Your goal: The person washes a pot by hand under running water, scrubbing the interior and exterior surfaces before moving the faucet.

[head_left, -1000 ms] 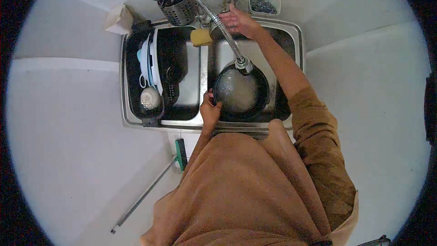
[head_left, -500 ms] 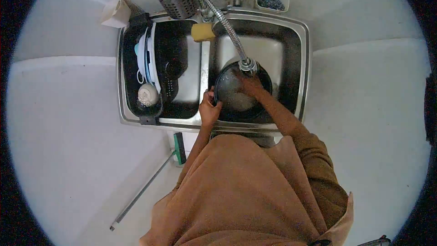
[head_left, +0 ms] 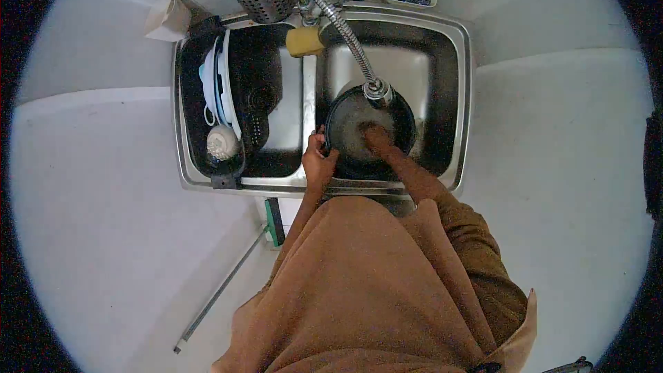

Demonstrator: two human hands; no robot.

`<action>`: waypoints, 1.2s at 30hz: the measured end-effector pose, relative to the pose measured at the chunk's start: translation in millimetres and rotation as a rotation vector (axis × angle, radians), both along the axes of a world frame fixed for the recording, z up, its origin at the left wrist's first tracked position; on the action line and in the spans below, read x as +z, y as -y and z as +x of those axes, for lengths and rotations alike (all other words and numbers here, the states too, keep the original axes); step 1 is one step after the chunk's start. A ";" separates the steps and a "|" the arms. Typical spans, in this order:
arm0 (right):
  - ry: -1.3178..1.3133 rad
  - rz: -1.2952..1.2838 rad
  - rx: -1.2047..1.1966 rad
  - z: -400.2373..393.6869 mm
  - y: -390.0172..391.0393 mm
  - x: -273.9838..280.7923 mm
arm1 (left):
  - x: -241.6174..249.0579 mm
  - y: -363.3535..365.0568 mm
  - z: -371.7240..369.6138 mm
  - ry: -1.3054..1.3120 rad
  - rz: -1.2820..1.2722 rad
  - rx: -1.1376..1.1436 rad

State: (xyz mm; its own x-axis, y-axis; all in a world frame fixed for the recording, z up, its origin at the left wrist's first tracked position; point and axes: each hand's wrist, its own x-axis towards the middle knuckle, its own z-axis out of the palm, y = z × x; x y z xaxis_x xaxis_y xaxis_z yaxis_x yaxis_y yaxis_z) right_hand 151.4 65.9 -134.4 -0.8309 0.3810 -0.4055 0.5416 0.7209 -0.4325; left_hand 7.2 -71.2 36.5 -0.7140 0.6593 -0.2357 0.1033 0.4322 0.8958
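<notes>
A: Where is the pan sitting?

B: In the right basin of the sink, under the sprayer head. The left hand is clamping its near-left rim, fingers curled shut; the right hand is pressing inside, fingers loosely bent, holding nothing I can make out.

A: Advice?

B: Keeping the rim grip firm while rubbing. Room is lying toward the basin's far right corner; the sponge and dish rack are crowding the left

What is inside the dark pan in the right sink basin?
Inside the pan the right hand presses on the wet, greyish bottom, just below the faucet head. The left hand grips the pan's rim. What lies under the right hand is covered.
</notes>
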 end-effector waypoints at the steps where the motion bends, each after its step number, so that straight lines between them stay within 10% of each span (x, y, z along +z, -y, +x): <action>1: 0.071 0.006 -0.014 -1.4 -5.8 13.9 | -0.6 0.5 -0.3 0.002 0.001 -0.003; 4: 0.087 0.109 -0.245 -29.6 -18.4 81.9 | -8.5 5.2 -2.2 -0.036 -0.040 -0.040; 10: 0.108 0.039 -0.199 -19.6 -35.0 6.5 | -5.3 2.8 -2.5 -0.090 -0.072 -0.032; 14: -0.131 0.355 -0.068 -11.6 5.5 66.0 | -5.9 1.4 -2.9 -0.082 -0.087 -0.043; 16: 0.582 0.055 -0.059 -33.1 9.0 108.5 | -13.1 5.4 -3.5 -0.098 -0.061 -0.048; 19: 0.125 0.276 0.014 17.0 25.4 -62.3 | -17.4 5.2 -3.9 -0.029 0.049 -0.062; 23: 0.178 -0.095 -0.068 6.0 0.6 -3.1 | -9.9 4.8 -5.6 -0.038 -0.067 -0.098; 36: 0.022 0.282 -0.135 -9.4 12.5 57.0 | -8.4 4.3 -4.2 0.083 0.030 -0.086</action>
State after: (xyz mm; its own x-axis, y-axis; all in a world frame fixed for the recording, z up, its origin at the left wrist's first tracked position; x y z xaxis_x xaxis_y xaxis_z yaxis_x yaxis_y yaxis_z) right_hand 142.0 53.4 -77.4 -0.7574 0.5871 -0.2859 0.6475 0.7318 -0.2126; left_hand 3.0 -75.4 28.1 -0.6330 0.7252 -0.2708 0.0636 0.3973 0.9155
